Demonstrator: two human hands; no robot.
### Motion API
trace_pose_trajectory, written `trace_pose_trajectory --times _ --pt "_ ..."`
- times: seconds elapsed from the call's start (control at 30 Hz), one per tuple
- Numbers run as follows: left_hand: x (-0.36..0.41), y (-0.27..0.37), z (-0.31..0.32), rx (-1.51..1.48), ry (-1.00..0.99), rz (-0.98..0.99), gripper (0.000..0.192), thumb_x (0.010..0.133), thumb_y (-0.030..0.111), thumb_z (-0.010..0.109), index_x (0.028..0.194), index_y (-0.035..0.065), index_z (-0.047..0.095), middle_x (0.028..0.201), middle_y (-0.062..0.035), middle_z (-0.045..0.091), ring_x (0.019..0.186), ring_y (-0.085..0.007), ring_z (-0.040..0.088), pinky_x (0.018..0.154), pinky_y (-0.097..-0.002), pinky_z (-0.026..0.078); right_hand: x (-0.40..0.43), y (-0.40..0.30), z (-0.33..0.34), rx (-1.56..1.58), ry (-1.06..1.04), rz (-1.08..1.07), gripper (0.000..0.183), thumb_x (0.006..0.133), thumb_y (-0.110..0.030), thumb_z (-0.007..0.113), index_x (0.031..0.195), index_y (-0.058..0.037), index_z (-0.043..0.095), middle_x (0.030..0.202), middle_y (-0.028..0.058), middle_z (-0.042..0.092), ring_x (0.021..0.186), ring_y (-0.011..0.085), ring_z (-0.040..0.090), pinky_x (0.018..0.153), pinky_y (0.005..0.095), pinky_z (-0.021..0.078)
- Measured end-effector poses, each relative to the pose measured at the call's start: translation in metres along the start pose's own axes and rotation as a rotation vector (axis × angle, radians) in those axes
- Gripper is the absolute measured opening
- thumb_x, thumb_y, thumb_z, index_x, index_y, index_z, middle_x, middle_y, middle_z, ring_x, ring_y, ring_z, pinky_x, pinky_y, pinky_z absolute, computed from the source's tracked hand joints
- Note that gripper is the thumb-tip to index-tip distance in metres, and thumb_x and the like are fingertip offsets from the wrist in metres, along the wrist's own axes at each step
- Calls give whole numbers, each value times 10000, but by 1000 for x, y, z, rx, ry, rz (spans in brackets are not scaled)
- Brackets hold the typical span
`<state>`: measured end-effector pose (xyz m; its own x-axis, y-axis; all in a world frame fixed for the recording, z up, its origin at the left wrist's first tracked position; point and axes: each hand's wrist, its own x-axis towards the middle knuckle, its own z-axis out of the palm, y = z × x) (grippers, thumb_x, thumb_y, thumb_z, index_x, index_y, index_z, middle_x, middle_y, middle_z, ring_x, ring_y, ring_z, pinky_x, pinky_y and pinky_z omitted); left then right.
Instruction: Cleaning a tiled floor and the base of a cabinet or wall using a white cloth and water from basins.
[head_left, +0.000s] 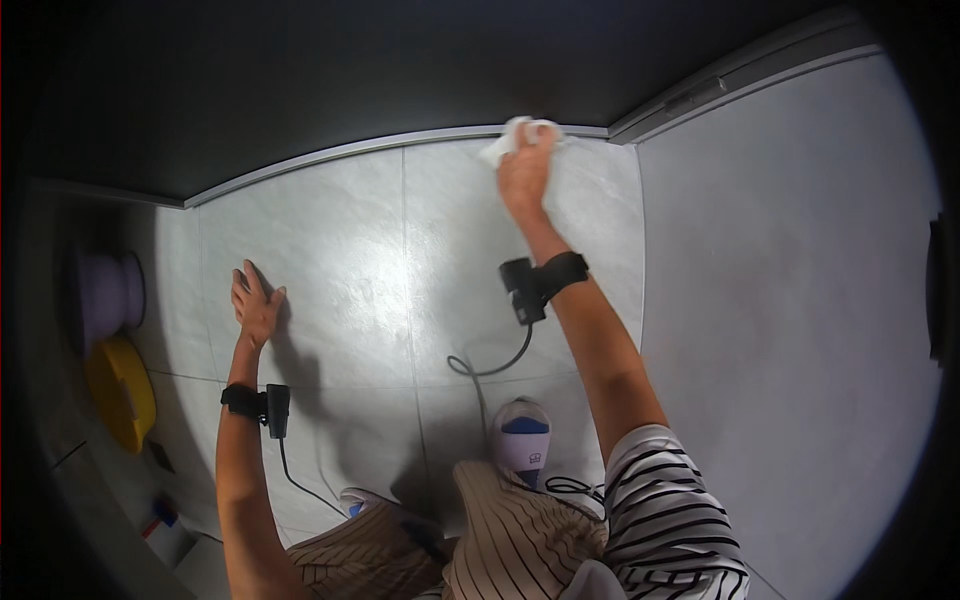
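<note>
My right hand (527, 176) grips a crumpled white cloth or tissue (495, 154) in its fingers. The cloth lies against the light metal strip (315, 164) along the bottom of a large dark panel (360, 82), near the strip's right corner. Slight blur covers the hand and the cloth. My left hand (257, 304) is empty, its fingers apart, over the grey tiled floor (337, 225); whether its fingertips touch the tiles I cannot tell. Each wrist wears a black strap with a small device, the right one (525, 290) and the left one (276, 411), both trailing cables.
A purple plastic vessel (109, 294) and a yellow basin (124, 394) stand at the left. To the right rises a pale grey wall (772, 247), with a metal frame (750, 79) at its upper edge. My slippered foot (523, 448) is below, beside a looped cable (574, 487).
</note>
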<state>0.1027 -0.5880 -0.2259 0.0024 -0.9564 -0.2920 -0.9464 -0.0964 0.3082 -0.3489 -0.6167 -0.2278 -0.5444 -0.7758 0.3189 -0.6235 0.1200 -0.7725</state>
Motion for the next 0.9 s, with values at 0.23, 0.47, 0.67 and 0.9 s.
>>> trace_pose_trajectory --times 0.23,0.47,0.67,0.9 --pt "-5 -13 -4 23 4 1 818 825 380 567 1423 127 70 1426 -252 56 1305 -411 79 1036 -499 175 -21 -69 -11 -187 -358 -250 389 688 69 490 1059 -25 557 1153 153 455 1026 315 502 900 390 409" --pt "-3 -23 -1 -23 -2 4 839 813 357 564 1423 146 29 1447 -214 9 1323 -390 34 1039 -533 101 12 8 -85 -220 149 -89 411 691 48 501 1100 22 531 1115 183 478 1056 351 471 904 387 384" --pt "0 -15 -2 3 -45 -23 829 833 350 557 1421 128 16 1443 -232 -23 1322 -395 23 1040 -533 90 27 30 -65 -460 195 101 379 704 10 527 1080 62 531 1138 211 454 1002 389 472 872 423 387" --pt "-3 -22 -2 26 -3 33 809 835 323 572 1420 107 57 1425 -277 33 1310 -419 70 1053 -490 145 -3 -3 -66 -294 -174 -174 368 670 34 524 1033 6 577 1058 164 520 966 381 486 847 419 405"
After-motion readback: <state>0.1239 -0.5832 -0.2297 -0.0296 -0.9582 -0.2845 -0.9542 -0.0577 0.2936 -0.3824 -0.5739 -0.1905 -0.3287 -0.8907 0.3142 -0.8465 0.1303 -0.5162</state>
